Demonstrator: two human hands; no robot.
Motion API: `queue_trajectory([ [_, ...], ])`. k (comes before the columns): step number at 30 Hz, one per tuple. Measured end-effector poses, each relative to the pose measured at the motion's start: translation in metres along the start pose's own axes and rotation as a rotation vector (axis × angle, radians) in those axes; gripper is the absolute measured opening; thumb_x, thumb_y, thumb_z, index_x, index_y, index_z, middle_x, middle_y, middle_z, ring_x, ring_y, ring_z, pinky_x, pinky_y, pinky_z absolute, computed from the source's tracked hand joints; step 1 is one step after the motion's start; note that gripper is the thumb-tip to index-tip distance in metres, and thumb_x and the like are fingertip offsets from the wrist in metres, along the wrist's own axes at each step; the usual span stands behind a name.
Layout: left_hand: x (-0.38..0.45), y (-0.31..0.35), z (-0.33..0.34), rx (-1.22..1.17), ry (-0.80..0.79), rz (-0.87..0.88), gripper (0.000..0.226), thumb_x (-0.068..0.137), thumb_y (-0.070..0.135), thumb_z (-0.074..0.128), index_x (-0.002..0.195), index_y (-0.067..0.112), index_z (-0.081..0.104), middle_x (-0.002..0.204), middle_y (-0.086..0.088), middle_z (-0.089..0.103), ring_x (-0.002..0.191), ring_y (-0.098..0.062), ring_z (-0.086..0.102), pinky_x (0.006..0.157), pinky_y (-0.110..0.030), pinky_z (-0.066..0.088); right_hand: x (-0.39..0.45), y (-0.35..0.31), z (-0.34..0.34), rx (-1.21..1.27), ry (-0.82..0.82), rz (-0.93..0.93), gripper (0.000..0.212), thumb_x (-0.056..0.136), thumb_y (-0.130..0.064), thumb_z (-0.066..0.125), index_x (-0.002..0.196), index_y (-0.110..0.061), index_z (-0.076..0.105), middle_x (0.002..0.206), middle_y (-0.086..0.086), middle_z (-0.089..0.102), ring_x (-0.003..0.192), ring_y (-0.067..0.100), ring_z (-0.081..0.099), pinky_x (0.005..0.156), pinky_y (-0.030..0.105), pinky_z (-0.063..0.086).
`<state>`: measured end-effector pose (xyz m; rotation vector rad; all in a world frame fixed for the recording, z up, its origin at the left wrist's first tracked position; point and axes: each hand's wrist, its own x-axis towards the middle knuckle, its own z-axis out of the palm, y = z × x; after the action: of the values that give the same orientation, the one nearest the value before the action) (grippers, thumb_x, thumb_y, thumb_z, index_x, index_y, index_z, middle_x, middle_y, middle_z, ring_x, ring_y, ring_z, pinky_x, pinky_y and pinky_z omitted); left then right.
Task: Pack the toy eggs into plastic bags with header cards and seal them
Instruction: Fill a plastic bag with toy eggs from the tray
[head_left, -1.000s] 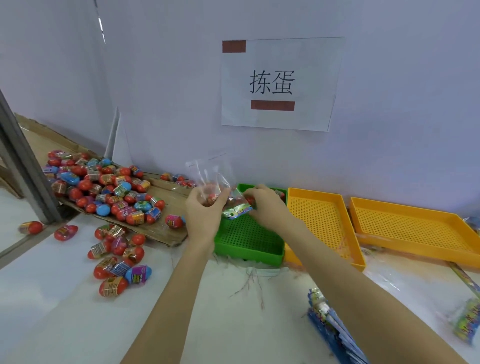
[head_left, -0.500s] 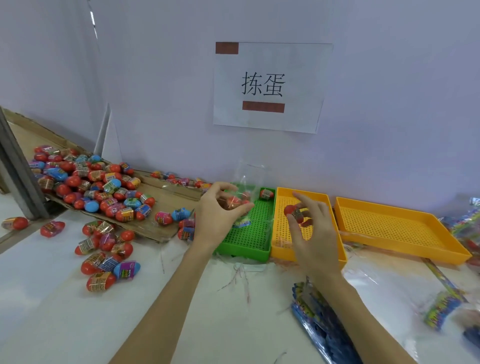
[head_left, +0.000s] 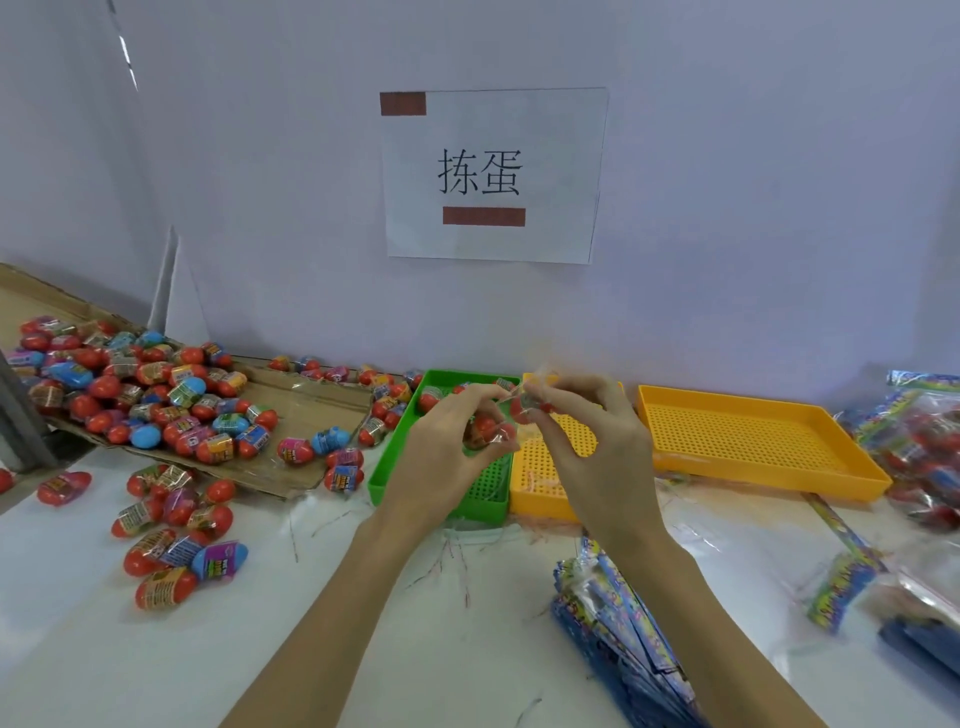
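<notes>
Pinching: left hand (head_left: 447, 457) bag (head_left: 485, 434), right hand (head_left: 587, 452) egg (head_left: 524, 408) | white table (head_left: 415, 649) | lilac wall (head_left: 753, 208)

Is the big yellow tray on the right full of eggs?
No, the far yellow tray shows only its bare perforated floor, while the loose toy eggs lie heaped at the left.

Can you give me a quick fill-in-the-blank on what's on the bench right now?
1. The left hand holds a clear ____ with eggs in it.
2. The tray under the left hand is ____.
3. The right hand pinches a red ____.
4. The loose eggs are piled on ____.

Missing words: bag; green; egg; cardboard
</notes>
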<state>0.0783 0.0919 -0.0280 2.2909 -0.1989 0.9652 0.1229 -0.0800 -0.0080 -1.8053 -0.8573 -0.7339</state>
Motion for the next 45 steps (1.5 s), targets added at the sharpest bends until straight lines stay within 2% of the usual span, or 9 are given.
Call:
queue_trajectory([
  [7, -0.001, 0.003, 0.001, 0.007, -0.007, 0.018, 0.042, 0.087, 0.029, 0.083, 0.125, 0.019, 0.067, 0.113, 0.008, 0.072, 0.099, -0.004, 0.065, 0.088, -0.02, 0.054, 0.002, 0.001, 0.0, 0.104, -0.062, 0.013, 0.011, 0.093, -0.006, 0.073, 0.104, -0.008, 0.077, 0.109, 0.001, 0.067, 0.1, 0.007, 0.068, 0.085, 0.018, 0.058],
  [20, -0.001, 0.007, 0.008, -0.214, -0.004, -0.131, 0.03, 0.092, 0.008, 0.077, 0.116, 0.022, 0.066, 0.105, 0.015, 0.068, 0.097, -0.005, 0.067, 0.082, -0.015, 0.055, 0.0, 0.003, 0.001, 0.166, -0.176, 0.018, 0.03, 0.098, 0.007, 0.058, 0.114, -0.01, 0.077, 0.117, -0.001, 0.067, 0.113, 0.011, 0.063, 0.09, 0.024, 0.056],
  [24, 0.005, 0.003, 0.0, -0.261, 0.149, -0.355, 0.019, 0.092, 0.013, 0.078, 0.098, 0.025, 0.064, 0.089, 0.007, 0.071, 0.082, -0.004, 0.07, 0.071, -0.015, 0.056, 0.0, -0.002, 0.005, 0.353, -0.111, 0.074, 0.04, 0.098, 0.015, 0.052, 0.122, -0.009, 0.072, 0.127, -0.001, 0.069, 0.122, 0.016, 0.065, 0.095, 0.028, 0.057],
  [27, 0.012, -0.013, -0.013, -0.437, 0.344, -0.608, 0.02, 0.092, 0.017, 0.078, 0.092, 0.03, 0.062, 0.096, 0.006, 0.069, 0.08, -0.002, 0.07, 0.058, -0.011, 0.053, 0.002, 0.004, 0.004, 0.367, -0.059, 0.127, 0.039, 0.098, 0.014, 0.048, 0.114, -0.011, 0.074, 0.117, 0.0, 0.072, 0.111, 0.016, 0.07, 0.093, 0.033, 0.059],
  [30, 0.011, -0.033, -0.026, -0.442, 0.524, -0.686, 0.018, 0.09, 0.019, 0.08, 0.088, 0.024, 0.063, 0.088, 0.002, 0.07, 0.074, -0.005, 0.068, 0.065, -0.019, 0.056, -0.002, 0.011, 0.008, 0.182, -0.217, 0.197, 0.034, 0.099, 0.007, 0.052, 0.106, -0.017, 0.074, 0.108, -0.006, 0.073, 0.103, 0.007, 0.068, 0.09, 0.035, 0.059],
  [34, 0.006, -0.049, -0.03, -0.535, 0.597, -0.827, 0.023, 0.088, 0.025, 0.082, 0.098, 0.011, 0.067, 0.095, -0.007, 0.075, 0.089, -0.024, 0.071, 0.087, -0.046, 0.058, 0.006, 0.021, 0.045, -0.076, -0.554, 0.207, 0.032, 0.103, -0.006, 0.051, 0.127, -0.019, 0.067, 0.147, 0.001, 0.055, 0.141, 0.017, 0.044, 0.121, 0.039, 0.035],
  [37, 0.003, -0.051, -0.031, -0.605, 0.596, -0.901, 0.032, 0.086, 0.025, 0.085, 0.108, 0.01, 0.069, 0.105, -0.01, 0.076, 0.103, -0.031, 0.073, 0.098, -0.054, 0.057, 0.029, 0.032, 0.084, -0.188, -0.723, 0.196, 0.045, 0.106, -0.008, 0.046, 0.149, -0.017, 0.048, 0.165, 0.005, 0.033, 0.156, 0.026, 0.02, 0.127, 0.042, 0.015],
  [42, 0.001, -0.05, -0.031, -0.516, 0.516, -0.791, 0.033, 0.084, 0.019, 0.087, 0.111, 0.02, 0.067, 0.101, 0.001, 0.075, 0.094, -0.016, 0.075, 0.081, -0.032, 0.063, 0.069, 0.054, 0.135, -0.283, -0.871, 0.211, 0.08, 0.092, 0.008, 0.052, 0.162, -0.016, 0.022, 0.171, 0.013, 0.015, 0.158, 0.033, 0.012, 0.126, 0.045, 0.016],
  [45, 0.0, -0.049, -0.031, -0.501, 0.451, -0.687, 0.036, 0.083, 0.016, 0.088, 0.108, 0.026, 0.064, 0.098, 0.003, 0.074, 0.081, -0.007, 0.075, 0.065, -0.022, 0.06, 0.073, 0.067, 0.153, -0.463, -0.857, 0.091, 0.062, 0.091, 0.006, 0.061, 0.149, -0.012, 0.049, 0.152, 0.012, 0.045, 0.144, 0.031, 0.037, 0.119, 0.043, 0.036],
])
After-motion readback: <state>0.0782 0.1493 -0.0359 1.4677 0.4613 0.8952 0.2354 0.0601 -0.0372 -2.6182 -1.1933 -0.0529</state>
